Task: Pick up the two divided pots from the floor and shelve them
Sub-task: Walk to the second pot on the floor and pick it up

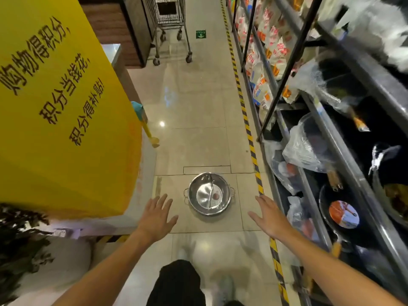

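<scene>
both hands are out front now, and the divided pot (209, 193) sits on the floor (198, 107) dead ahead, right in the gap between them. the left hand (157, 217) comes in from the lower left, the right hand (269, 218) from the lower right, and the pot lies just beyond the fingertips of both, a touch further up the aisle. neither hand is touching it. it looks about centred between them, maybe a shade nearer the left; hard to call.

fingers are spread wide on both hands, palms facing down, nothing held in either.

the line that matters is the handle line: two small loop handles stick out at the pot's left and right sides, so its handle axis runs across the aisle, square to the arms. by my reading each hand has its own handle to go for, left to left, right to right.

the pot itself is shiny steel, round and shallow, with a curved partition splitting the bowl into two halves, and a small reddish sticker on the bottom near the middle. only one rim shows clearly; whether a second pot is nested beneath it, i cannot tell.

the shelving (344, 155) runs down the right side, stocked with bagged pans.
</scene>
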`<state>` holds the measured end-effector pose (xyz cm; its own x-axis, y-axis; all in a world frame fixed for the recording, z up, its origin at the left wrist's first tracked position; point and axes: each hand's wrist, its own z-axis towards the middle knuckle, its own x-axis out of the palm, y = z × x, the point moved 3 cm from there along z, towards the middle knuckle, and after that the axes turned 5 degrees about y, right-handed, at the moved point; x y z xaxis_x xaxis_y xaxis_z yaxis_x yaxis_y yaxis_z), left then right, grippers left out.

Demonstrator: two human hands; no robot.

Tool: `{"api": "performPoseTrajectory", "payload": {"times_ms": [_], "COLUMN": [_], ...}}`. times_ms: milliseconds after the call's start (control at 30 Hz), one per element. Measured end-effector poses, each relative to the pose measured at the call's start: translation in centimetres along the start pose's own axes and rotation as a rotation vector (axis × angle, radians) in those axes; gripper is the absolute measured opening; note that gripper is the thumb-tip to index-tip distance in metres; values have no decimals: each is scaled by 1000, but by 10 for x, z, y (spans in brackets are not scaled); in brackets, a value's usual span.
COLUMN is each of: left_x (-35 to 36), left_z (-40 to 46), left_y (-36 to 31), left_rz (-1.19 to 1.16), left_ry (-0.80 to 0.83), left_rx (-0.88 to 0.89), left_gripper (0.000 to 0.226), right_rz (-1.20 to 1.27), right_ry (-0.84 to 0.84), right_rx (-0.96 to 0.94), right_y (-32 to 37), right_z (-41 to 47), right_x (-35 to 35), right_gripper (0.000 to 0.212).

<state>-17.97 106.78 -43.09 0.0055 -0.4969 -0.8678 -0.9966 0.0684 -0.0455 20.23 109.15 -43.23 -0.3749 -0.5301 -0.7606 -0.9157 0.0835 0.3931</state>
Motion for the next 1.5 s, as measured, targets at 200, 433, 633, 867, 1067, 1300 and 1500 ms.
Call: {"api": "performPoseTrajectory", "payload": {"times_ms": [200, 433, 633, 867, 1067, 1300, 1500], "left_x": [2, 30, 132, 313, 442, 498, 453], "left_z": [127, 268, 389, 521, 617, 642, 625], "left_y": [31, 64, 70, 64, 68, 75, 73], "left_rz": [-27, -123, -197, -264, -370, -534, -573], "left_ry": [96, 163, 216, 171, 92, 95, 109], "left_rx": [28, -9, -26, -43, -150, -239, -271], "left_gripper": [79, 78, 72, 74, 86, 83, 85], "right_rz": [-9, -5, 21, 111, 213, 208, 223], "right_ry": [31, 39, 117, 159, 102, -90, -79], "right_rx": [103, 203, 246, 336, 410, 376, 381], "right_y": [4, -12, -67, -158, -224, -256, -246], "right_z": [101, 234, 367, 516, 610, 641, 623], "right_x": [-19, -7, 79, 256, 386, 428, 389], "right_gripper": [74, 70, 73, 85, 100, 98, 95]}}
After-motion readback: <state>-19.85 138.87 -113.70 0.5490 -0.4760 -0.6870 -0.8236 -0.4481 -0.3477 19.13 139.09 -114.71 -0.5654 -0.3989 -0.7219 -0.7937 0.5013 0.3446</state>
